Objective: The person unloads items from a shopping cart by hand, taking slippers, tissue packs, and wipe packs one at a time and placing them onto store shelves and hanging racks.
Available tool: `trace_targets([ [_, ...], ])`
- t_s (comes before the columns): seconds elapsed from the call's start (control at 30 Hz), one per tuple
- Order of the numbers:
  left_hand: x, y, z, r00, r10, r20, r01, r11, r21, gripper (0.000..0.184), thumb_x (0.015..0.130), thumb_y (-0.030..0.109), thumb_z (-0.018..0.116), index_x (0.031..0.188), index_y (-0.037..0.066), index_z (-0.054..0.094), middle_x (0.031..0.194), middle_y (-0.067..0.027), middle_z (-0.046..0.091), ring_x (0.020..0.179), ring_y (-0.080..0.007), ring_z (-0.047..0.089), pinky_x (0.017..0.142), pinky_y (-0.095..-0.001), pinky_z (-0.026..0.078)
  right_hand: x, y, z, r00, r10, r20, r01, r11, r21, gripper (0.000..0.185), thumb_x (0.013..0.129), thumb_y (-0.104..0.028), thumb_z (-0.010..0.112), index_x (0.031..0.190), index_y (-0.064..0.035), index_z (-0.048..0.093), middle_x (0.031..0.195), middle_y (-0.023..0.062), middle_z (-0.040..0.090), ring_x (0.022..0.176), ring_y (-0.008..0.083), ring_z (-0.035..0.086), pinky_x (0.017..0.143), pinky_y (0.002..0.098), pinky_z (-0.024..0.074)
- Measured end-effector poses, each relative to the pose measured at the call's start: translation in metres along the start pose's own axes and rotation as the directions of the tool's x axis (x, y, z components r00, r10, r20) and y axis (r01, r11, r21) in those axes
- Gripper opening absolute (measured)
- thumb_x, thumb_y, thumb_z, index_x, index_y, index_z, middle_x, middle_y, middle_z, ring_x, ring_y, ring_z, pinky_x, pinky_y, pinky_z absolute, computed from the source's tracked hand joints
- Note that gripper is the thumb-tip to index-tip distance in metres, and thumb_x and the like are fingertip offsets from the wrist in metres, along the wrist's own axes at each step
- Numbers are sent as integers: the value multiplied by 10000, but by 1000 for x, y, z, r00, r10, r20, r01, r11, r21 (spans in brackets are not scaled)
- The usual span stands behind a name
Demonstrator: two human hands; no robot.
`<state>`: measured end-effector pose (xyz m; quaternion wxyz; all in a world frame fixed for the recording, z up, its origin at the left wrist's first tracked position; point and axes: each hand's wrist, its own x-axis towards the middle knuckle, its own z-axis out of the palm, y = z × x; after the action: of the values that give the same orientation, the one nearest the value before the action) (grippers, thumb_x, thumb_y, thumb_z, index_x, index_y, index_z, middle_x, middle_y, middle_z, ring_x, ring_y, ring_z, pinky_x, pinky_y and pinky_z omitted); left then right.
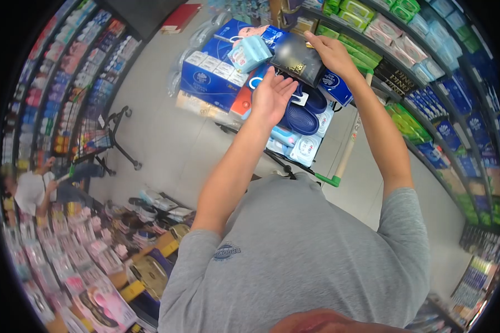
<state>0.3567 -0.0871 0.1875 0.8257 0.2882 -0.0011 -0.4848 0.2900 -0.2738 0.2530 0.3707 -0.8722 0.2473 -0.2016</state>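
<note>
Hands: apart; the right hand (332, 54) is clamped on the edge of a black pack (297, 60), thumb on top; the left hand (272, 99) is palm up, its fingers spread and holding nothing, just beside the same pack. Whether its fingertips touch the pack, I cannot tell.
Shelves: tissue shelves (405, 66) curve past the cart's handle side, stacked with green, pink and blue packs.
Shopping cart (332, 180): loaded high; its pale handle (348, 147) with green ends runs along one edge.
Co-worker or shopper: a person (34, 191) in a white top, well apart, near another cart (97, 139).
Blue carton (208, 83): at the edge opposite the handle, printed with rows of white boxes.
Black pack: gold lettering, tilted above the load, between the carton and the handle edge.
Navy slippers (303, 119): under the black pack, toward the cart edge nearest the wearer's body.
Light-blue pack (250, 54): on the carton, near the black pack.
Lower light-blue pack (305, 150): at the corner by the handle's near end.
White tag (300, 99): on the slippers.
</note>
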Motion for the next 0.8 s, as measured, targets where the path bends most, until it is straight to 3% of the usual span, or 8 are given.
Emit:
trace_targets([
  [0.1, 17, 6, -7, 991, -119, 55, 122, 991, -46, 817, 974, 362, 485, 1379, -206, 60, 1383, -369, 257, 1307, -419, 348, 1104, -434, 348, 3, 1, 8, 998, 39, -52, -40, 999, -13, 664, 912, -578, 475, 1006, 52, 662, 877, 166, 662, 830, 231, 606, 773, 322, 458],
  [0.13, 18, 11, -5, 987, -134, 88, 137, 990, -26, 790, 973, 346, 488, 1368, -212, 91, 1376, -363, 267, 1308, -420, 343, 1108, -433, 343, 3, 0, 10, 995, 34, -93, -37, 999, -27, 687, 891, -617, 460, 990, 27, 679, 873, 222, 672, 850, 326, 650, 766, 374, 481],
  [0.37, 32, 41, -3, 933, -308, 184, 306, 951, 43, 668, 974, 268, 481, 1325, -218, 186, 1376, -354, 275, 1319, -426, 327, 1122, -459, 321, -2, -3, 24, 974, 131, -187, -141, 989, -41, 649, 902, -594, 458, 974, 7, 693, 836, 204, 679, 815, 328, 654, 760, 366, 484],
  [0.43, 34, 48, -4, 898, -401, 181, 413, 910, -33, 624, 974, 234, 474, 1317, -215, 209, 1378, -350, 272, 1314, -430, 331, 1121, -473, 319, -7, -16, 25, 959, 174, -225, -194, 979, -69, 637, 911, -585, 452, 975, 0, 695, 828, 199, 679, 803, 317, 657, 748, 363, 485],
  [0.57, 35, 57, -7, 856, -467, 221, 480, 877, -4, 570, 972, 201, 467, 1322, -191, 247, 1347, -340, 335, 1295, -421, 369, 1110, -478, 335, -23, -34, 22, 913, 234, -334, -277, 957, -87, 587, 938, -518, 480, 1018, 23, 690, 883, 150, 692, 837, 182, 625, 787, 288, 467],
  [0.67, 27, 63, -1, 860, -428, 277, 390, 902, 184, 473, 965, 154, 468, 1334, -115, 349, 1262, -279, 482, 1233, -365, 464, 1056, -463, 386, -39, -37, 22, 860, 229, -457, -234, 971, 45, 479, 954, -423, 513, 1024, 14, 695, 913, 102, 693, 851, 130, 597, 787, 258, 455],
  [0.7, 24, 64, 2, 844, -454, 284, 411, 889, 200, 473, 965, 154, 468, 1334, -115, 349, 1262, -279, 482, 1233, -365, 464, 1056, -463, 386, -46, -43, 25, 811, 151, -565, -130, 988, 79, 501, 937, -463, 521, 993, 2, 699, 776, 100, 680, 714, 126, 592, 670, 277, 467],
  [0.8, 7, 62, 17, 891, -317, 325, 145, 876, 459, 447, 951, 150, 519, 1354, -23, 427, 1263, -145, 533, 1142, -256, 519, 975, -400, 422, -74, -55, 25, 732, 246, -635, -39, 946, 322, 409, 959, -363, 538, 1029, 10, 690, 859, 28, 679, 771, 71, 569, 685, 224, 453],
])
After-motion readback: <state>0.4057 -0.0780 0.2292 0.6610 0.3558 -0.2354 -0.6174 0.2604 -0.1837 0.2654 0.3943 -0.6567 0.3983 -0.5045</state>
